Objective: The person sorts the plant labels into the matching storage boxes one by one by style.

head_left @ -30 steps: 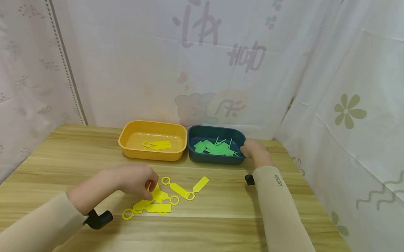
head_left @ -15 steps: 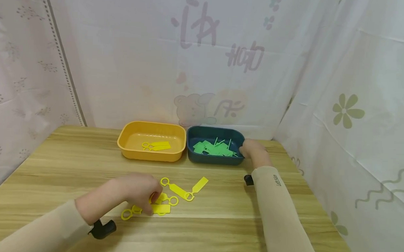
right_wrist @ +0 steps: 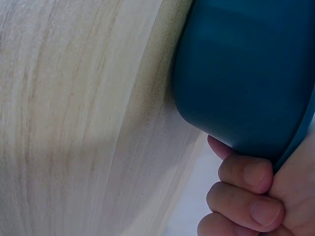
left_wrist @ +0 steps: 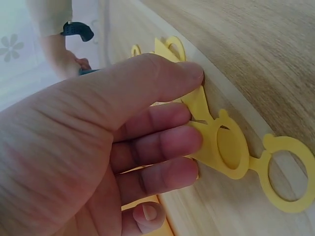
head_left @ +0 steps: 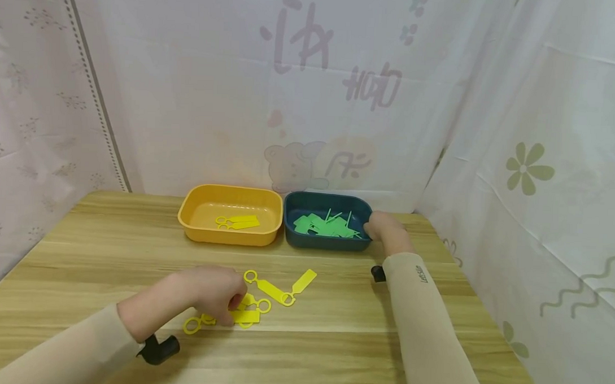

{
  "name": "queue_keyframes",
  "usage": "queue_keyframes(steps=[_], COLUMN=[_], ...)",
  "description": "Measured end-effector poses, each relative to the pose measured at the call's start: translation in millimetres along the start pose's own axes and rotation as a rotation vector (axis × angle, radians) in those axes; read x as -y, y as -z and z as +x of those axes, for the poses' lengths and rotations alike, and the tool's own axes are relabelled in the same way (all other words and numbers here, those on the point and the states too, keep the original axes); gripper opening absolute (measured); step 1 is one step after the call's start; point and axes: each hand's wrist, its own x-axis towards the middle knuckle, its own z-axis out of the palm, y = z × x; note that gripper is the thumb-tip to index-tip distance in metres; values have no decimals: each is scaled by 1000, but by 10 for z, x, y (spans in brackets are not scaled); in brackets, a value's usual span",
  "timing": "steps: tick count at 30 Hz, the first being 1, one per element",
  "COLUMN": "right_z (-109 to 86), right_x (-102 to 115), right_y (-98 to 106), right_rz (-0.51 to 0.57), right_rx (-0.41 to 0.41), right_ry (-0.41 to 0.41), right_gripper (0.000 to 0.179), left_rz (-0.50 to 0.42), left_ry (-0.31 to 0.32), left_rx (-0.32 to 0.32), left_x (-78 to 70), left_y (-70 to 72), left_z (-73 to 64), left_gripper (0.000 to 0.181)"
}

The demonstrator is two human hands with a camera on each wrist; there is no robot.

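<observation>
My left hand (head_left: pixel 209 293) is low over a small heap of flat yellow ring tags (head_left: pixel 247 316) on the table. In the left wrist view its fingers are curled and the thumb tip presses over a yellow tag (left_wrist: pixel 197 103); the index finger is mostly hidden behind the thumb. Other ringed tags (left_wrist: pixel 288 172) stick out past the fingers. At the back, my right hand (head_left: pixel 385 228) grips the right end of a dark teal plastic box (head_left: pixel 326 243). The right wrist view shows its fingers curled at the box's corner, under the rim.
Several green tags (head_left: pixel 326 225) lie inside the teal box. Beside it stands an orange box (head_left: pixel 229 237) holding a few yellow tags (head_left: pixel 242 224). Two linked-looking yellow tags (head_left: pixel 272 291) lie right of the heap. A white printed curtain (head_left: pixel 214 98) hangs behind the wooden table (head_left: pixel 332 357).
My left hand has moved down and slightly right onto the heap, covering more tags, and has stayed nearly still over the last half second. My right hand keeps its hold on the teal box.
</observation>
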Motion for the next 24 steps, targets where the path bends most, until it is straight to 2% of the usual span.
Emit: queue_keyframes(steps=[7, 16, 21, 24], right_z=[-2, -5, -12, -27], right_x=[0, -8, 0, 10], right_y=[-3, -17, -15, -10], right_rz=[5, 8, 7, 10], right_rx=[2, -2, -2, -2], right_ry=[-10, -18, -24, -28], right_gripper=[48, 46, 46, 47], left_rz=[-12, 23, -3, 16], left_ry=[-14, -74, -117, -130], left_rx=[0, -75, -169, -244], left_x=[14, 27, 82, 146], left_y=[44, 151, 314, 432], left_z=[-4, 6, -9, -32], left_gripper=[23, 17, 16, 16])
